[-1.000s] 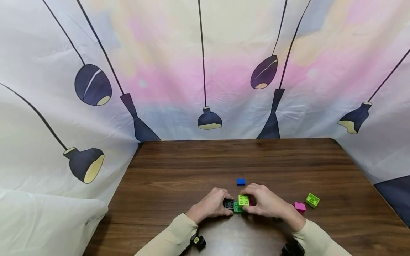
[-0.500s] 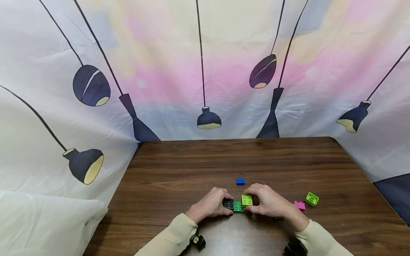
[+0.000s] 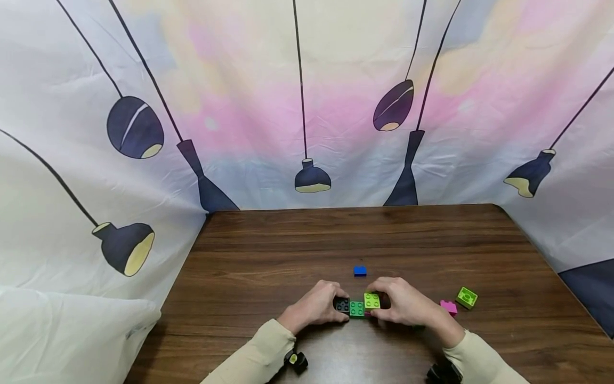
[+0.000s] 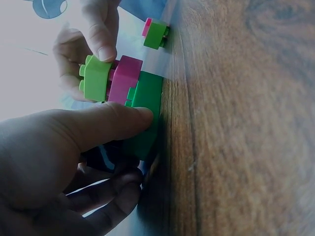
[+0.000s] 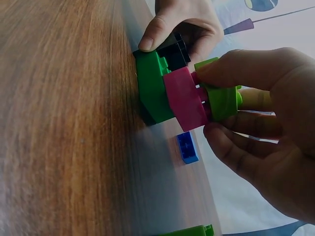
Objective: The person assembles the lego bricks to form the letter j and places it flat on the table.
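In the head view my left hand (image 3: 314, 305) grips a low stack of toy building bricks, with its thumb on the long green brick (image 4: 147, 93). A black brick (image 3: 342, 305) sits on the green one's left end, between my fingers. On the right end is a magenta brick (image 5: 183, 96), overhanging the green. Green studs show between black and magenta. My right hand (image 3: 405, 304) pinches a lime brick (image 3: 371, 301) over the magenta one. In the right wrist view a narrow gap with magenta studs (image 5: 201, 93) shows between them, and the lime brick stands slightly tilted.
A blue brick (image 3: 360, 271) lies behind the stack on the wooden table (image 3: 268, 240). To the right are a magenta brick (image 3: 448, 308) and an upturned lime brick (image 3: 467, 298). Another green piece is partly hidden under my right wrist. A printed curtain (image 3: 254, 106) hangs behind.
My right hand has shifted the lime brick a little to the right, from partly over the green studs to over the magenta brick. My left hand stays in place on the stack.
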Action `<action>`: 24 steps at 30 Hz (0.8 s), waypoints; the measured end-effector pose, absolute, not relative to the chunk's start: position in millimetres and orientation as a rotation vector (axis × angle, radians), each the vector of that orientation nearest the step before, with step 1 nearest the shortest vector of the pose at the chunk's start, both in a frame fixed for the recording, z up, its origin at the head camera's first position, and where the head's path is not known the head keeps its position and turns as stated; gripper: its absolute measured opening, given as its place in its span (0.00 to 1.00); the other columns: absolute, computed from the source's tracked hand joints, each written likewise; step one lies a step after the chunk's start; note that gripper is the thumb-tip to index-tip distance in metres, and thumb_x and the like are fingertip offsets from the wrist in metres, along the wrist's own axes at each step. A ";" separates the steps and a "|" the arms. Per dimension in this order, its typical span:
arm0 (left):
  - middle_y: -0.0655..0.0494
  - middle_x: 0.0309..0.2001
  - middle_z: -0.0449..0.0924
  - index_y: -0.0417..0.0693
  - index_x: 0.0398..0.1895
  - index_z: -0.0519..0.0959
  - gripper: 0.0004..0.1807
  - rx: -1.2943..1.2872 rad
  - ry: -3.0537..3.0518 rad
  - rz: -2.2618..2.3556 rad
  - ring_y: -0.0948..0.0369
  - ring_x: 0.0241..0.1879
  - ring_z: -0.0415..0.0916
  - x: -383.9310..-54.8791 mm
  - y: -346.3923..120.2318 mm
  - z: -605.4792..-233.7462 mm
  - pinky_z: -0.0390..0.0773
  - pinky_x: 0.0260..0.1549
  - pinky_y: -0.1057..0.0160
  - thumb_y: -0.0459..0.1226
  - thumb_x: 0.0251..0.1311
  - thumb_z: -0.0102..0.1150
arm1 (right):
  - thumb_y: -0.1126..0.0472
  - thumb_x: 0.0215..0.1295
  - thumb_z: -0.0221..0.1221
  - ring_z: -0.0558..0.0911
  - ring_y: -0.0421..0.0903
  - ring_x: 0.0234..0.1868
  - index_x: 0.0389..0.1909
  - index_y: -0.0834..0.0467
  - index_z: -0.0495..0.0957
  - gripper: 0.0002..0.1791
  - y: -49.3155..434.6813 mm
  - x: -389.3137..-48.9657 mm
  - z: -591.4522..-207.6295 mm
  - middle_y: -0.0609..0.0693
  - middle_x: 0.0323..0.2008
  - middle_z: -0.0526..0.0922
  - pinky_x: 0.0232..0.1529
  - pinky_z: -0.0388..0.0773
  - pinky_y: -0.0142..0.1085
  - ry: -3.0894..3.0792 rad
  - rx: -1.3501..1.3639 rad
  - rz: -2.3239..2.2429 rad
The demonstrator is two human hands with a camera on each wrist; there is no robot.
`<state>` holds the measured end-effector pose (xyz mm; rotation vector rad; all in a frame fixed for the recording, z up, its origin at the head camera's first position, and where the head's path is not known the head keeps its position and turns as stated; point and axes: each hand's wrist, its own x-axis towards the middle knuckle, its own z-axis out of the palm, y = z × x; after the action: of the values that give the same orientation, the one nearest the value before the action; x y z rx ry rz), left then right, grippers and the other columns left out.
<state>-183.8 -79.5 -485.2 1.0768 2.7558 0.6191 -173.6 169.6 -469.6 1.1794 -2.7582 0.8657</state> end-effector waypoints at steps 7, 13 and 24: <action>0.63 0.38 0.82 0.50 0.46 0.86 0.21 1.080 2.753 0.621 0.72 0.33 0.73 -183.1 -79.7 -485.1 0.71 0.32 0.79 0.45 0.48 0.76 | 0.53 0.56 0.69 0.76 0.33 0.35 0.41 0.47 0.80 0.13 169.6 -174.5 -470.4 0.34 0.36 0.79 0.35 0.75 0.29 -2.780 1.187 0.903; 0.63 0.38 0.82 0.50 0.46 0.86 0.21 1.077 2.754 0.628 0.72 0.34 0.73 -183.0 -78.8 -485.3 0.72 0.31 0.78 0.45 0.48 0.76 | 0.51 0.56 0.70 0.76 0.32 0.36 0.40 0.46 0.80 0.12 170.8 -175.7 -472.4 0.34 0.36 0.79 0.37 0.77 0.32 -2.772 1.200 0.928; 0.62 0.39 0.82 0.49 0.47 0.85 0.22 1.050 2.742 0.643 0.72 0.34 0.74 -184.0 -79.3 -485.1 0.72 0.31 0.78 0.44 0.47 0.76 | 0.53 0.52 0.72 0.76 0.32 0.35 0.39 0.49 0.82 0.14 170.1 -178.5 -470.1 0.36 0.35 0.79 0.37 0.76 0.32 -2.771 1.233 0.826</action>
<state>-184.0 -79.3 -485.1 1.0499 2.7417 0.6434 -178.5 170.1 -470.1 1.2329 -2.7711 0.8257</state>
